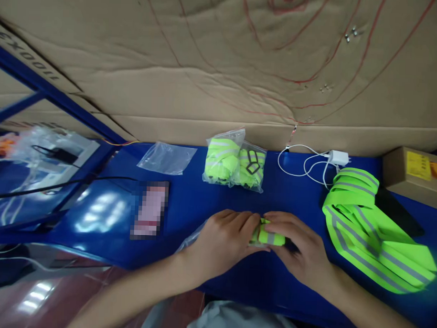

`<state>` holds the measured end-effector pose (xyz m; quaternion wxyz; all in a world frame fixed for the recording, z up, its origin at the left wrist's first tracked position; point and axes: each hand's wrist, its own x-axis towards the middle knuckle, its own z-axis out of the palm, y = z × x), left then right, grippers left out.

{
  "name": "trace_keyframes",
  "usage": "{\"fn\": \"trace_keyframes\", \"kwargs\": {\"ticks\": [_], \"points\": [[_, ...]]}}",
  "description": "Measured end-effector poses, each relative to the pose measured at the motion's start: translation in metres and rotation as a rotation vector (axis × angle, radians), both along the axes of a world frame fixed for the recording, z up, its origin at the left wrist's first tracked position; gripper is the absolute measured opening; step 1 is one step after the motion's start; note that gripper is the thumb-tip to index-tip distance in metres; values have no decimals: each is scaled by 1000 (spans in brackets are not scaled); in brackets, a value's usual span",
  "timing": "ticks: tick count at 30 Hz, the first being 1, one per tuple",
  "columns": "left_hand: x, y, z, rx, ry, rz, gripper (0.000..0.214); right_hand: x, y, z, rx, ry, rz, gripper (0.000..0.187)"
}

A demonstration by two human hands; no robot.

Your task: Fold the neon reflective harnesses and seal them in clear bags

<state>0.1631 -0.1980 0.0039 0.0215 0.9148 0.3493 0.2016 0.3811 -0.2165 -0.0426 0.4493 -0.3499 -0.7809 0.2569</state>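
Note:
Both my hands meet over the front of the blue table (210, 202). My left hand (221, 240) and my right hand (296, 245) are closed round a small rolled neon-yellow reflective strap (269, 237) with a grey stripe. A clear plastic bag (190, 239) lies partly under my left hand. Behind them stand two filled clear bags of rolled neon straps (235, 160).
A pile of loose neon reflective straps (367, 226) lies at the right. An empty clear bag (166, 157), a blurred flat item (149, 209), a white charger with cable (324, 160) and a cardboard box (415, 173) sit around. A cardboard wall rises behind; cables and clutter lie left.

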Motion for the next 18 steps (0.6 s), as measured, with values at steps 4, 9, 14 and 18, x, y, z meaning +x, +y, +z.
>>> {"fn": "trace_keyframes", "kwargs": {"ticks": [4,9,14,18], "points": [[4,12,-5,-196,-18,31,47,6,9,12,29,-121,83,34],[-1,22,-2,-604,-110,108,49,13,15,14,-23,-166,27,28],[-6,25,1,-915,-216,161,32,12,18,6,-9,-247,99,34],[-7,24,-2,-918,-160,118,24,8,15,7,-51,-262,122,34]]}}
